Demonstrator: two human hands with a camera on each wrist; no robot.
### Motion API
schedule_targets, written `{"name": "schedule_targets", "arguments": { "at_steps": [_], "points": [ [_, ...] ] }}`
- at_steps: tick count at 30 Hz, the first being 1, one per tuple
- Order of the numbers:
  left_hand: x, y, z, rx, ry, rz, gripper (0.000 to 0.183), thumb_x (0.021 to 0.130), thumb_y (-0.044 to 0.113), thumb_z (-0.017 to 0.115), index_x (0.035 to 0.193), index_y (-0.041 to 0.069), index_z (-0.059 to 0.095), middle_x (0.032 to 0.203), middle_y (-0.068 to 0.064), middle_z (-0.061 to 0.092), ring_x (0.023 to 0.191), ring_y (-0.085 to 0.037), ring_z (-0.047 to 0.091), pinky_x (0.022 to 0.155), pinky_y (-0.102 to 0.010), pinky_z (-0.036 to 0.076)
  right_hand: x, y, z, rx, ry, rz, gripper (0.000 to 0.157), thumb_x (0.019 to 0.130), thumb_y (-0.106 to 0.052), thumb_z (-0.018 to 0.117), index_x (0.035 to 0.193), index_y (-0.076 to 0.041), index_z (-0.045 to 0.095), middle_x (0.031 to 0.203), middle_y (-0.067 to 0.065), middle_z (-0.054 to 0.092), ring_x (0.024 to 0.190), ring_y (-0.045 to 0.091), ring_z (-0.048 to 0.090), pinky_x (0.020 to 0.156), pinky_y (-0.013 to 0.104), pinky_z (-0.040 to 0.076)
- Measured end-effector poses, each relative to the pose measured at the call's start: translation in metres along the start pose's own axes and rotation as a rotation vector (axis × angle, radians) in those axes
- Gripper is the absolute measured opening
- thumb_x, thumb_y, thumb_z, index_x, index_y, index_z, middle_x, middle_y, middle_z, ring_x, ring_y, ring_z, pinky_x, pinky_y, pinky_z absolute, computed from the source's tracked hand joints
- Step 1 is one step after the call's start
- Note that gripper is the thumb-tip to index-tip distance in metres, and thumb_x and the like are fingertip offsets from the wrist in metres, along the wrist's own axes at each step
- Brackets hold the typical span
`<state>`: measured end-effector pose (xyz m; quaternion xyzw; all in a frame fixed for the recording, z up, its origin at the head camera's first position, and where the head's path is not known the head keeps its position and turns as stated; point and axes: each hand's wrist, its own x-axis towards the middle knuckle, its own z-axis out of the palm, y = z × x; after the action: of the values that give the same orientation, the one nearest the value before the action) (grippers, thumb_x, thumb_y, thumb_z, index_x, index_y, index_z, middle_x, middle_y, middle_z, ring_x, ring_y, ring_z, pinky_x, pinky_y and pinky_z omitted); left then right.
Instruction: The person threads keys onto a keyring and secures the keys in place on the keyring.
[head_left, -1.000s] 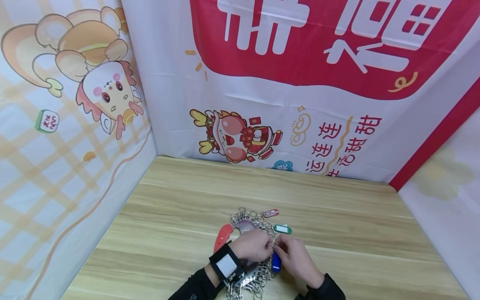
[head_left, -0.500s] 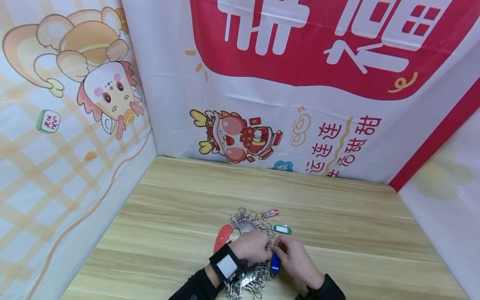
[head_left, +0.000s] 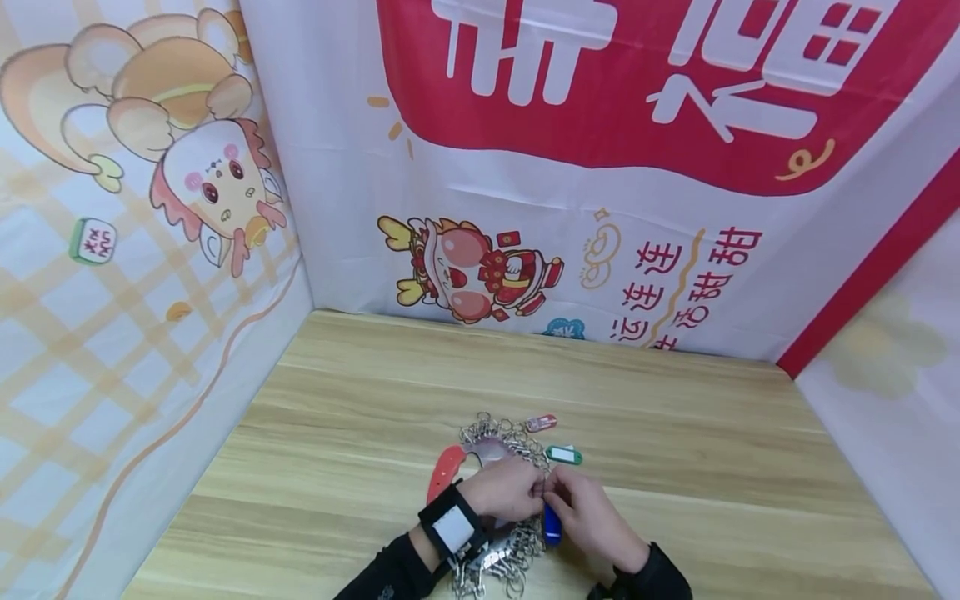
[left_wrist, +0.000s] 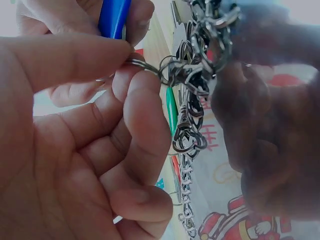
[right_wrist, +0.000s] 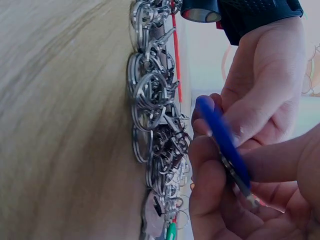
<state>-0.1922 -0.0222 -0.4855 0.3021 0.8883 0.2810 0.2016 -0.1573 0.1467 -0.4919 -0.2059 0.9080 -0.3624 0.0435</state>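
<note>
Many linked silver key rings (head_left: 506,558) lie in a curved heap on the table, partly hidden under my left hand (head_left: 510,490). The left wrist view has that hand's thumb and index finger pinching a metal split ring (left_wrist: 145,66), which meets the linked rings at its far end. My right hand (head_left: 588,510), just to the right, holds a blue key tag (head_left: 552,525) between thumb and fingers. In the right wrist view the blue tag is tilted and blurred, with a metal piece along its edge. Both hands' fingertips are close together.
Beyond the hands lie a green key tag (head_left: 564,455) with a white label and a red key tag (head_left: 541,423). A curved red piece (head_left: 446,473) sits left of the rings. The wood-grain table (head_left: 337,400) meets printed wall sheets (head_left: 345,208) at the back and left.
Both hands stay in nearly the same place, with only small finger movements. The blue key tag shifts slightly beneath the right hand. The whole head view moves a little.
</note>
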Motion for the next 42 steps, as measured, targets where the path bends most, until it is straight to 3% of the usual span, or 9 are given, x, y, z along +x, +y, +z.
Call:
{"name": "schedule_targets", "arguments": {
  "at_steps": [8,13,19,22,28,36,42],
  "points": [
    [0.001,0.000,-0.013,0.057,0.044,0.036,0.027,0.088,0.026,0.066,0.066,0.019,0.051,0.058,0.007,0.045,0.051,-0.007,0.045,0.051,-0.020,0.036,0.012,-0.005,-0.020,-0.060,-0.125,-0.064,0.010,0.088,-0.008,0.065,0.086,-0.015,0.058,0.085,-0.008,0.056,0.077,0.007,0.052,0.067,0.026,0.045],
    [-0.001,-0.004,-0.034,0.028,0.091,0.053,0.028,0.090,0.026,0.063,0.065,0.019,0.051,0.056,0.009,0.046,0.047,-0.006,0.046,0.048,-0.020,0.039,0.029,-0.010,-0.037,-0.080,-0.157,-0.140,0.010,0.088,-0.001,0.060,0.085,-0.011,0.058,0.081,-0.005,0.056,0.071,0.006,0.051,0.064,0.025,0.046],
    [-0.007,-0.008,-0.058,0.066,0.158,0.057,0.034,0.093,0.026,0.058,0.062,0.018,0.046,0.052,0.009,0.045,0.043,-0.007,0.045,0.047,-0.023,0.040,0.041,-0.014,-0.050,-0.137,-0.179,-0.235,0.012,0.085,0.005,0.059,0.084,-0.006,0.059,0.079,0.002,0.061,0.071,0.007,0.055,0.066,0.025,0.049],
    [-0.010,-0.008,-0.062,0.056,0.144,0.045,0.034,0.093,0.027,0.058,0.063,0.018,0.046,0.053,0.009,0.045,0.044,-0.007,0.046,0.047,-0.023,0.040,0.038,-0.015,-0.046,-0.158,-0.229,-0.248,0.013,0.084,0.007,0.060,0.084,-0.006,0.061,0.081,0.002,0.063,0.075,0.008,0.057,0.068,0.025,0.050],
    [-0.016,-0.004,-0.057,0.065,0.113,0.005,0.035,0.093,0.030,0.057,0.062,0.019,0.047,0.053,0.008,0.046,0.045,-0.008,0.047,0.047,-0.024,0.041,0.020,-0.014,-0.036,-0.104,-0.342,-0.194,0.019,0.086,0.007,0.057,0.089,-0.010,0.064,0.086,-0.003,0.065,0.080,0.008,0.060,0.072,0.023,0.050],
    [-0.030,0.001,-0.053,0.045,0.068,0.006,0.035,0.094,0.030,0.056,0.062,0.018,0.047,0.054,0.008,0.043,0.045,-0.007,0.042,0.047,-0.022,0.037,-0.008,0.000,-0.024,-0.127,-0.300,-0.153,0.019,0.085,0.006,0.059,0.091,-0.011,0.067,0.087,-0.006,0.065,0.080,0.006,0.060,0.070,0.023,0.050],
    [-0.049,-0.008,-0.050,0.196,0.061,0.044,0.032,0.094,0.026,0.056,0.064,0.018,0.047,0.055,0.010,0.039,0.045,-0.004,0.036,0.046,-0.020,0.035,-0.025,0.009,-0.016,-0.122,-0.258,-0.105,0.017,0.084,0.003,0.063,0.091,-0.012,0.067,0.085,-0.009,0.063,0.077,0.003,0.057,0.067,0.024,0.050]
  ]
}}
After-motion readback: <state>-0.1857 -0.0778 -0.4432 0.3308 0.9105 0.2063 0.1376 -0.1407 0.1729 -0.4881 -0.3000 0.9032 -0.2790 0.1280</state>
